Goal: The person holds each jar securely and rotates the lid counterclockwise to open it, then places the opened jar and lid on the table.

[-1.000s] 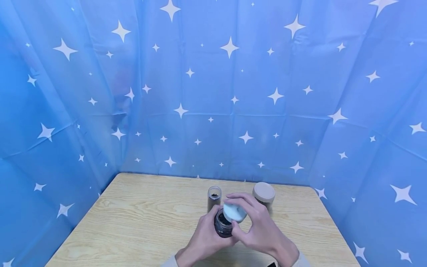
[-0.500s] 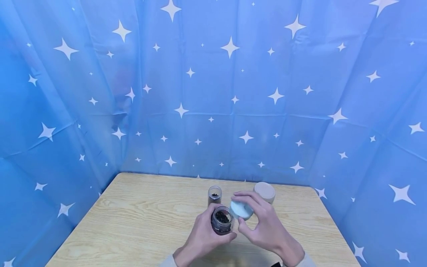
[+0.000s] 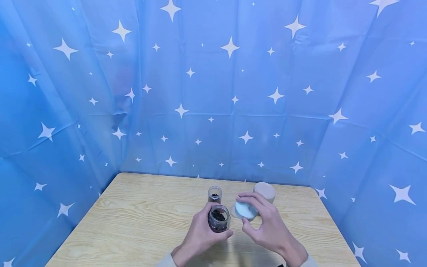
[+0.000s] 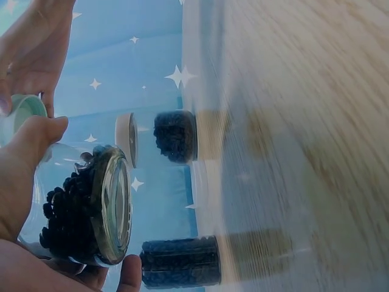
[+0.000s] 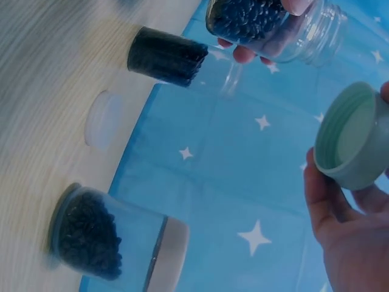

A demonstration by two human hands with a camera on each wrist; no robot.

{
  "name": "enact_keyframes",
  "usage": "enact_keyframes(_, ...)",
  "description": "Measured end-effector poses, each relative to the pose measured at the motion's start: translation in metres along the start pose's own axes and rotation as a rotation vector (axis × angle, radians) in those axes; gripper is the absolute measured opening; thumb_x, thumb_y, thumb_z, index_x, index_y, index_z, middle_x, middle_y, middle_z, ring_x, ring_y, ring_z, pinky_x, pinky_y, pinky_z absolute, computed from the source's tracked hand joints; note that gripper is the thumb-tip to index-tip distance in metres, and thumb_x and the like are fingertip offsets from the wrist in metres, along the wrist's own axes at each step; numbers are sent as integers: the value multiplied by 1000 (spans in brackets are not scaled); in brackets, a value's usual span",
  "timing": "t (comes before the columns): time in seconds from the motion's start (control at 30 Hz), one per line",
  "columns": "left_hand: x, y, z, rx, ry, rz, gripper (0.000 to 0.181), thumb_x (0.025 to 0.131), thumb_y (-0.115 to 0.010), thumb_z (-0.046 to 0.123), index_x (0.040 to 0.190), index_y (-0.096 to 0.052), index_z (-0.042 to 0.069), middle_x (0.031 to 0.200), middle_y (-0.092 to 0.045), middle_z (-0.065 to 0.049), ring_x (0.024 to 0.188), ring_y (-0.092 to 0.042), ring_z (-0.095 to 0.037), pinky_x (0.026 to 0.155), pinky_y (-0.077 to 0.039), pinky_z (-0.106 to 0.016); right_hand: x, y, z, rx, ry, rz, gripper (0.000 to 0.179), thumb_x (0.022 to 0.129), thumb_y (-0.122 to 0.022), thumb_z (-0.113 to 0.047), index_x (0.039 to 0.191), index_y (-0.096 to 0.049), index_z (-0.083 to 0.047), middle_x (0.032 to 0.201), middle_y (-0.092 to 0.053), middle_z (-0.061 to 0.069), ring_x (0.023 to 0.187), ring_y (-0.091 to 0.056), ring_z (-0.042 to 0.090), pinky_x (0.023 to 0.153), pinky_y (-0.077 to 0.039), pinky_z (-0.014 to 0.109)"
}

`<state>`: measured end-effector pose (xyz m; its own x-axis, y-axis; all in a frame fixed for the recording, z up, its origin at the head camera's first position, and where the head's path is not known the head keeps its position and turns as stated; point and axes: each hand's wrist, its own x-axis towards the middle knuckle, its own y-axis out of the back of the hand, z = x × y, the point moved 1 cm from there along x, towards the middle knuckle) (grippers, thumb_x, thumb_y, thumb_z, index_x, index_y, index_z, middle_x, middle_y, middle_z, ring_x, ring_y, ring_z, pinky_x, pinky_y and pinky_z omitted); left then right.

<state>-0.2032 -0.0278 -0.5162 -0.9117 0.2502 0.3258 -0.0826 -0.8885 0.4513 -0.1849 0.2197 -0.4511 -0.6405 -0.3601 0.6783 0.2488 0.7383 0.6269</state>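
My left hand [image 3: 197,233] grips a clear glass jar [image 3: 219,219], its thumb and fingers curled round the side. Dark beans or beads lie inside, and the jar's mouth is uncovered. In the left wrist view these dark pieces [image 4: 70,216] show through the glass. To the right, my right hand [image 3: 267,227] pinches a pale mint-green lid [image 3: 245,210] between thumb and fingers. Its hollow, ridged inside shows in the right wrist view, where the lid [image 5: 347,137] is apart from the jar.
Behind the held jar stands a tall uncovered glass container [image 3: 214,193] with dark pieces. At the back right is a wider jar with a pale lid [image 3: 264,191], partly filled with dark pieces. A translucent cap [image 5: 103,120] lies on the wooden table [image 3: 146,215]. Blue star-patterned curtains surround it.
The mint-green lid has come off the jar's mouth and moved right with my right hand. My left hand has shifted the jar slightly left, and its dark contents now show.
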Motion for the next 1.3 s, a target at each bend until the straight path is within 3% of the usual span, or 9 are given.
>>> enact_keyframes(0.17,0,1,-3,21,4,7,76,79,-109,43,140,-67,27,125,-83,7,114,-77,-8,104,-63,-33,-5,-1,6,-20,-14,1,63,79,-88,0,140,-78,-13,147,-76,3,129,-77,28,104,-62,15)
enact_keyframes(0.33,0,1,-3,25,2,10,76,80,-109,44,141,-67,26,125,-83,7,115,-77,-9,104,-63,-33,-9,-5,13,-51,-47,-11,60,80,-89,-3,138,-79,-14,144,-78,4,127,-78,28,101,-67,26)
enact_keyframes(0.47,0,2,-3,21,2,11,75,80,-108,44,140,-67,26,125,-82,8,115,-77,-8,103,-63,-32,-14,-10,22,-94,-68,-36,58,81,-90,-6,137,-79,-17,141,-79,0,123,-78,24,98,-69,33)
enact_keyframes(0.63,0,3,-3,-5,5,12,74,81,-108,38,141,-67,25,125,-83,6,115,-77,-9,103,-63,-32,-19,-17,32,-134,-78,-75,58,82,-92,-7,137,-79,-16,137,-79,-4,117,-78,17,94,-66,32)
enact_keyframes(0.9,1,5,-3,-1,18,6,74,82,-108,39,142,-67,25,128,-83,1,116,-77,-10,104,-62,-31,-24,-26,42,-105,-189,-250,60,86,-94,-8,142,-77,-18,134,-75,-6,115,-73,12,96,-65,32)
enact_keyframes(1.3,1,6,-3,16,44,8,75,81,-108,38,142,-67,23,125,-82,7,115,-76,-9,104,-61,-31,-31,-36,49,-137,-221,-451,60,85,-98,-13,141,-76,-12,133,-74,1,116,-74,21,101,-67,45)
